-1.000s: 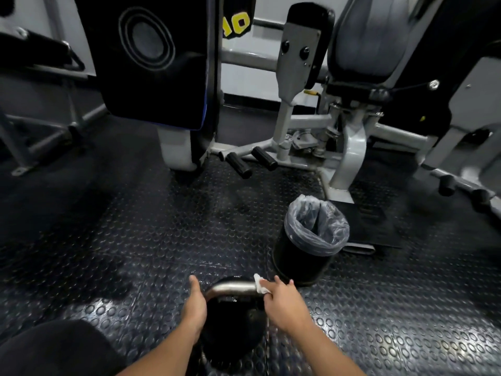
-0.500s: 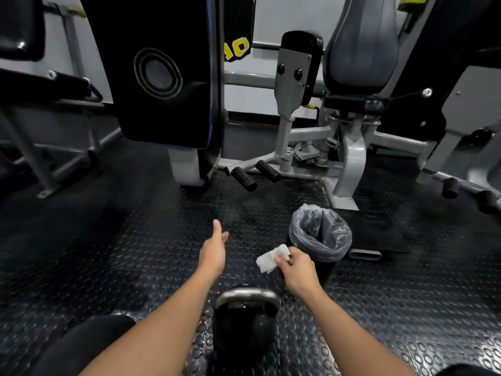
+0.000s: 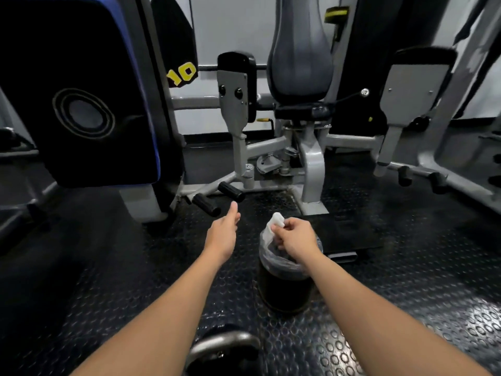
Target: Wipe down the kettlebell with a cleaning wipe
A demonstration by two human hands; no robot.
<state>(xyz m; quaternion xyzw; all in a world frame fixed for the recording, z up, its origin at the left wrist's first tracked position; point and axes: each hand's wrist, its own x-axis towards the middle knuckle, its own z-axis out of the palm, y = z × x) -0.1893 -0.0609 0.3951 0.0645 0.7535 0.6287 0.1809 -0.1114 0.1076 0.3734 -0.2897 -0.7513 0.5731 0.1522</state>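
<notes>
At bottom centre of the frame, kettlebell [image 3: 221, 350] sits on studded floor [image 3: 406, 308], untouched. Above it, right hand [image 3: 296, 237] pinches white wipe [image 3: 272, 229] over the lined bin [image 3: 284, 280]. Left hand [image 3: 222, 234] empty, fingers loosely open, left of bin.

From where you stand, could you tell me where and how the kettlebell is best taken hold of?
Probably by the metal handle of the kettlebell, reached from straight above. The handle arches over the dark body and faces up, leaving a gap beneath for fingers to wrap through. The left hand is open and free; the right hand holds the wipe over the bin.
</notes>
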